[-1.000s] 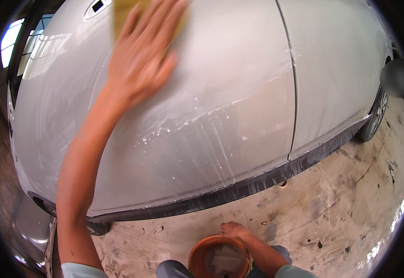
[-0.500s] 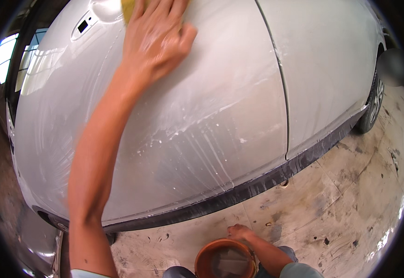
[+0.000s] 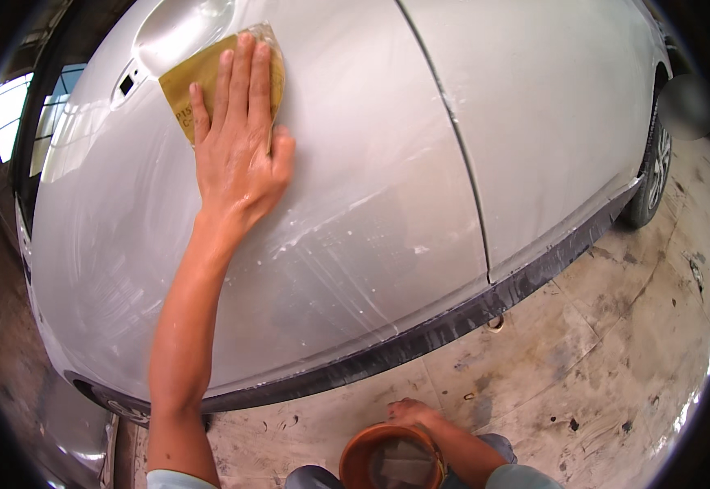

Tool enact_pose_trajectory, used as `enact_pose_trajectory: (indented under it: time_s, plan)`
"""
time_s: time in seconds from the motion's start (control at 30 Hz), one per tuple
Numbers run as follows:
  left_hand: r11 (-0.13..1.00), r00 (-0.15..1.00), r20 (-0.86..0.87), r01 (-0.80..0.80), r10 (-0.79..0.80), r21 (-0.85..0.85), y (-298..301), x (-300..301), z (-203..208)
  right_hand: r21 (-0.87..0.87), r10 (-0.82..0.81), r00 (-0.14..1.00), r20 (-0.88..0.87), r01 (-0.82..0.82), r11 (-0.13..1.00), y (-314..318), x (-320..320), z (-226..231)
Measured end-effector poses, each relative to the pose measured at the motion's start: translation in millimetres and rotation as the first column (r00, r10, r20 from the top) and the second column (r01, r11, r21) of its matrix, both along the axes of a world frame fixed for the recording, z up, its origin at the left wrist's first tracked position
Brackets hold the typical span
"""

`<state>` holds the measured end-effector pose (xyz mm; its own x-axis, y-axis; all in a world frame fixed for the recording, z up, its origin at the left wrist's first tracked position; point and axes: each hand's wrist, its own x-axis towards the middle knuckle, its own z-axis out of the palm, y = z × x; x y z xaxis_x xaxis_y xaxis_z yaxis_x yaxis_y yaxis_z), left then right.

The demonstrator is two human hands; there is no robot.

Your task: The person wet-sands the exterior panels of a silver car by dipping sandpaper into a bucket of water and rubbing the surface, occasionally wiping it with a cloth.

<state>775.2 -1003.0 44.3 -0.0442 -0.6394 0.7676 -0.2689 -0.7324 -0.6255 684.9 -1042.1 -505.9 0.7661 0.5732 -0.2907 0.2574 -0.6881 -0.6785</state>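
Note:
A sheet of yellow-brown sandpaper (image 3: pixel 182 85) lies against the wet, silver-white car door (image 3: pixel 355 277). My left hand (image 3: pixel 239 151) presses it there, fingers long and flat over the sheet, with its edge beside my thumb. Just past the sheet's upper left is the smooth recess for the door handle (image 3: pixel 184 34). Milky streaks and drops run down the panel below my hand. Low in front of me, my right hand (image 3: pixel 410 411) is curled at the far rim of an orange-brown bucket (image 3: pixel 348 456); its fingertips are partly hidden.
A dark sill strip (image 3: pixel 420 336) runs along the car's lower edge, above a stained, pale floor (image 3: pixel 526 383). The rear wheel (image 3: pixel 655 183) stands at the far right. My knees (image 3: pixel 310 477) flank the bucket. Another dark shiny surface (image 3: pixel 70 424) is at lower left.
My left hand has come down and toward me over the door with the sandpaper, so the handle recess now shows more. My right hand stays by the bucket.

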Motion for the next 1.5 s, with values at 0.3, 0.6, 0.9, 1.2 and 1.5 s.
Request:
enact_pose_trajectory:
  time_s: [0.3,0.6,0.9,1.2,1.5]
  plan:
    - [0.993,0.999,0.024,0.038,-0.041,0.116,-40,10,21,0.047,0.008,1.0,0.006,-0.008,0.999,-9,1,10]
    - [0.954,0.999,0.037,-0.026,0.015,0.3,-95,12,63,-0.044,-0.083,0.996,-0.024,0.082,0.996,-9,2,-5]
    - [0.909,0.929,-0.297,-0.084,0.219,0.408,48,-32,-38,0.037,-0.013,0.999,0.042,0.011,0.999,-20,-4,25]
    - [0.896,0.881,-0.329,-0.197,0.339,0.397,135,-41,-75,0.099,-0.048,0.998,0.048,0.043,0.994,-20,-18,45]
    - [0.896,0.957,-0.265,0.013,0.118,0.445,-15,-22,-47,0.013,-0.034,0.999,0.023,0.034,0.999,4,-17,32]
